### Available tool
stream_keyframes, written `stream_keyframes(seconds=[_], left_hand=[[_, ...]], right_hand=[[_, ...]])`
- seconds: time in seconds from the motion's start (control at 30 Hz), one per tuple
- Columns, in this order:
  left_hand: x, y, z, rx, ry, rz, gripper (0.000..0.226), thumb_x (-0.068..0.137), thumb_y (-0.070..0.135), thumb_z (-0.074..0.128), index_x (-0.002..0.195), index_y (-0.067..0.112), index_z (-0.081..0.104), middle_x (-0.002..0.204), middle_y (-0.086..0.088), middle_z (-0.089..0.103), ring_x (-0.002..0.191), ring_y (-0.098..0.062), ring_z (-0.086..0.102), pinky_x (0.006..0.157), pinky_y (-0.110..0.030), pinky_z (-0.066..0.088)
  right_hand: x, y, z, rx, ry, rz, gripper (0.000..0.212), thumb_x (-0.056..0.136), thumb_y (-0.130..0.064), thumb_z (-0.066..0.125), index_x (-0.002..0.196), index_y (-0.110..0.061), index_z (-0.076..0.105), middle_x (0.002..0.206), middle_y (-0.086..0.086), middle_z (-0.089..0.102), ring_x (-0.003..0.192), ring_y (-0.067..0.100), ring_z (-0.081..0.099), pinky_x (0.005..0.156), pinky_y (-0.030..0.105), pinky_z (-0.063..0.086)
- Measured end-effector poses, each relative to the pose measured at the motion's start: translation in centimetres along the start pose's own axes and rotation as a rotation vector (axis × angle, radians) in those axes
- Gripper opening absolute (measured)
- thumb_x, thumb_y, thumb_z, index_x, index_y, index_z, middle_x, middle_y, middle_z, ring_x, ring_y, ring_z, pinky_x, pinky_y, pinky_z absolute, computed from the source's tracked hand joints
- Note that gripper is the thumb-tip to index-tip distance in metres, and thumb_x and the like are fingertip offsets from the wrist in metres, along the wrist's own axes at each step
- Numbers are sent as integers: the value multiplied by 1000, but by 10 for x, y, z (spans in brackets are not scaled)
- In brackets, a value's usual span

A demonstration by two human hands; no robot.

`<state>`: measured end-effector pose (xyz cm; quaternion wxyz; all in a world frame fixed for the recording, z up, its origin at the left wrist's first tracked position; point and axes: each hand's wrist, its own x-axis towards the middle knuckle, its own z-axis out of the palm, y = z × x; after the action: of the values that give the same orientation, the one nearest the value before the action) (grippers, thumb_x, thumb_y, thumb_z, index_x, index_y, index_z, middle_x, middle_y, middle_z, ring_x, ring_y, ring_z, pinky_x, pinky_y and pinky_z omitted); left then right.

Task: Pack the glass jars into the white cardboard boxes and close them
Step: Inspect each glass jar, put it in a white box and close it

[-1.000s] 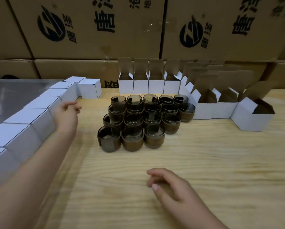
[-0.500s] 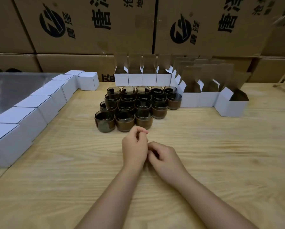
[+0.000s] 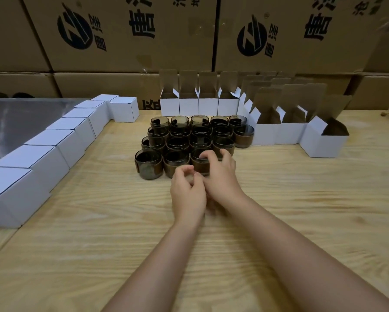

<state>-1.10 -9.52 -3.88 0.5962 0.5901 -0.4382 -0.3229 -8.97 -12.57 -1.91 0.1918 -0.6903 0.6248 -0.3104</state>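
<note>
- The front-right jar (image 3: pixel 198 165) of the cluster, mid-table, was gripped at its rim by the right hand (image 3: pixel 221 176), apparently.
- The left hand (image 3: pixel 187 194) was curled beside it, nothing held.

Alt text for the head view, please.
The right hand curls its fingers over the rim of the front-right glass jar in a cluster of jars on a wooden table, the left hand curled empty beside it. Closed white boxes line the left; open white boxes stand behind and right.
</note>
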Motion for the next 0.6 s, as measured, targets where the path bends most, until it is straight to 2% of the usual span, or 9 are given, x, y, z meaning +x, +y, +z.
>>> stream_keyframes(seconds=[0.03, 0.1, 0.17, 0.23, 0.3, 0.37, 0.43, 0.53, 0.6], left_hand=[[0, 1, 0, 9, 5, 9, 13, 94, 16, 54, 101, 27, 52, 109, 0, 60, 89, -14, 63, 83, -43, 54], [-1, 2, 1, 18, 10, 39, 15, 94, 16, 54, 105, 25, 49, 116, 1, 50, 86, -9, 61, 85, -45, 54], [-1, 3, 1, 17, -2, 46, 19, 94, 15, 54, 111, 22, 47, 117, 3, 45, 83, -8, 60, 84, -45, 54], [-1, 2, 1, 11, -23, 24, 27, 92, 7, 52, 113, 23, 45, 116, 4, 44, 87, -13, 60, 85, -45, 54], [-1, 2, 0, 1, -48, 4, 38, 88, -2, 50, 113, 25, 44, 121, 3, 45, 97, -12, 57, 92, -42, 52], [-1, 2, 0, 50, -101, -5, 51, 82, -8, 51, 122, 23, 43, 131, -1, 45, 115, -16, 52, 102, -39, 45], [-2, 2, 0, 163, -220, 14, 69, 79, -4, 55, 141, 19, 34, 140, 1, 42, 128, -22, 45, 108, -40, 38], [-6, 2, 0, 388, -434, 93, 96, 75, 12, 63, 154, 20, 9, 145, 4, 45, 131, -21, 45, 108, -41, 38], [-8, 3, 1, 441, -473, 114, 98, 71, 19, 63, 154, 24, 11, 143, 1, 48, 130, -23, 46, 107, -42, 39]], right_hand=[[3, 0, 1, -9, 2, 10, 39, 88, -29, 63, 123, -22, 46, 152, 15, 17, 142, 29, 11, 110, 44, 28], [5, 3, 4, -9, 37, 2, 30, 88, -29, 64, 108, -16, 47, 144, 13, 31, 135, 28, 28, 105, 41, 34], [4, 4, 3, 30, 78, -20, 28, 86, -26, 67, 95, -17, 42, 122, 8, 46, 109, 22, 46, 86, 32, 39], [0, 6, 1, 38, 96, -41, 30, 84, -26, 69, 88, -17, 41, 105, 2, 48, 89, 14, 44, 69, 23, 30], [-7, 10, -3, 48, 117, -53, 32, 81, -26, 72, 86, -18, 41, 96, -4, 47, 83, 11, 43, 62, 21, 26], [-15, 14, -7, 102, 139, -37, 36, 78, -26, 74, 90, -19, 41, 94, -6, 49, 85, 11, 47, 62, 19, 30], [-23, 19, -13, 184, 163, -4, 46, 76, -23, 77, 104, -21, 41, 102, -9, 51, 93, 11, 50, 71, 20, 34], [-37, 27, -22, 307, 172, 20, 76, 73, -19, 80, 134, -24, 35, 116, -16, 46, 106, 2, 46, 87, 16, 35], [-45, 29, -23, 362, 150, 1, 86, 72, -17, 81, 142, -28, 31, 121, -19, 47, 110, -3, 45, 94, 18, 40]])
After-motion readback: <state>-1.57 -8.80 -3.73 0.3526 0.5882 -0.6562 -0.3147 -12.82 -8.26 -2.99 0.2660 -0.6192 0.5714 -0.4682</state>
